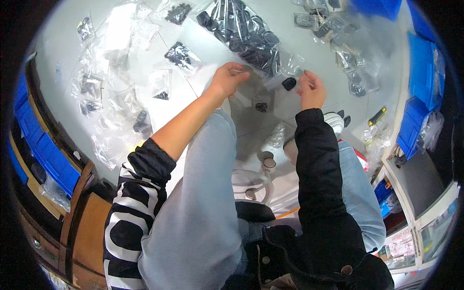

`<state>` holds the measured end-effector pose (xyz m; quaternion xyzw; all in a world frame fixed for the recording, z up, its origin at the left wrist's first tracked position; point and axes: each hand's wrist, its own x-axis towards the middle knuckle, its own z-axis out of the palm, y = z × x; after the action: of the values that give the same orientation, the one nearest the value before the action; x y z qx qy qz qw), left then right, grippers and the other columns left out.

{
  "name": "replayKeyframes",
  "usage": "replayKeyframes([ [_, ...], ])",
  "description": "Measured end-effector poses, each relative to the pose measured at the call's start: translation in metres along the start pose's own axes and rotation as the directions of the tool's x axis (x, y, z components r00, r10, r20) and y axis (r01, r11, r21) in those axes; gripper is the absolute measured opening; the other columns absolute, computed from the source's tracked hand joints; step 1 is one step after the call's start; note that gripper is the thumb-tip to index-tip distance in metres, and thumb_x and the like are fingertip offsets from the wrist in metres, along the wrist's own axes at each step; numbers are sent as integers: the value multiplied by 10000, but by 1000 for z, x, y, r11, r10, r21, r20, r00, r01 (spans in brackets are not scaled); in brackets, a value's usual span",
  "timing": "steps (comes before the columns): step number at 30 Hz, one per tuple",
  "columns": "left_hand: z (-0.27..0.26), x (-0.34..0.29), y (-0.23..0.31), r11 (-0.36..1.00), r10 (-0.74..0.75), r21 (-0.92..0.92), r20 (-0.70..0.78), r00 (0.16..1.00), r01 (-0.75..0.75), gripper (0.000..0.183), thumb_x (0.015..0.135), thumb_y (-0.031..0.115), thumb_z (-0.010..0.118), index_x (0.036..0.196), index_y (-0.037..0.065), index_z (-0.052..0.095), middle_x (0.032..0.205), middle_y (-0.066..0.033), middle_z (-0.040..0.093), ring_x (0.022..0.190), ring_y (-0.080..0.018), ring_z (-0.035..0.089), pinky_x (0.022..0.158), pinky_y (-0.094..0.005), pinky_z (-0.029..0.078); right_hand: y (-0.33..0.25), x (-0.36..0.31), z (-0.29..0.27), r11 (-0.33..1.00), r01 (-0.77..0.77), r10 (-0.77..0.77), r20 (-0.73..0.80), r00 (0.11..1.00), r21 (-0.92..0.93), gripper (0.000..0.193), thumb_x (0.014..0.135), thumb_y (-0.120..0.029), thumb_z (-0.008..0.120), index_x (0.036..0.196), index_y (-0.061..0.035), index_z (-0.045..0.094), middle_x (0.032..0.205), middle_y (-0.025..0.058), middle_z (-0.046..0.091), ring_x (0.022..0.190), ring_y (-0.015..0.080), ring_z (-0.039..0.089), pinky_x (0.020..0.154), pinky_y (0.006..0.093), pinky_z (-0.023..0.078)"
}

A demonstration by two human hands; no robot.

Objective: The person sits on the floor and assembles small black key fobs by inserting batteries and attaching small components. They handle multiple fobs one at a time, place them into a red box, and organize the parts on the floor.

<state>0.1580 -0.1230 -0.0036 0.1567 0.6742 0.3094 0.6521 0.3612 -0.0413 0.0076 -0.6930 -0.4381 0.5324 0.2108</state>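
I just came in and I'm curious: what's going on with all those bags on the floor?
A person leans over the floor. The left hand is beside a large clear bag of black parts. The right hand is near a single black part at the bag's end; whether it touches anything is unclear. Smaller bags lie on both sides.

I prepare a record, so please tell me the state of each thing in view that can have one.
Left hand: fingers bent; grip unclear.
Right hand: fingers bent; grip unclear.
Large clear bag: bulging with black parts; closure unclear.
Black piece by right hand: whether bagged, unclear.
Small clear bag beyond left forearm: lying flat, black contents.
Left sleeve: pushed up.
Right sleeve: down to the wrist.
Yellow tool: lying, unheld.
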Motion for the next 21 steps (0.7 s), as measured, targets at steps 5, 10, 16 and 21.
replayKeyframes([
  [5,24,-13,7,637,570,636,-8,822,-435,501,730,207,627,1185,142,426,775,-76,558,616,-203,553,524,-305,438,46,2,6,832,181,-170,70,983,-525,472,634,-103,702,1062,-82,503,962,120,493,693,184,540,666,303,458],
  [10,45,-15,29,119,466,825,445,765,-553,407,743,179,566,1121,186,416,807,-88,497,650,-268,587,518,-339,467,49,7,15,805,138,-125,63,990,-577,354,648,-105,704,938,-39,510,902,138,527,706,231,556,649,303,463],
  [16,38,-6,28,62,473,811,489,733,-581,258,745,128,518,994,135,451,822,-107,504,615,-284,588,494,-361,467,12,4,17,921,-183,42,379,924,343,225,812,-56,546,1021,27,530,903,89,594,769,164,589,650,287,511],
  [21,32,-1,28,200,597,815,339,727,-544,140,757,185,536,852,102,475,792,-90,512,612,-293,570,501,-373,459,-19,-1,23,911,-225,79,390,918,346,288,799,-47,557,1068,42,504,911,112,593,780,179,592,641,282,512],
])
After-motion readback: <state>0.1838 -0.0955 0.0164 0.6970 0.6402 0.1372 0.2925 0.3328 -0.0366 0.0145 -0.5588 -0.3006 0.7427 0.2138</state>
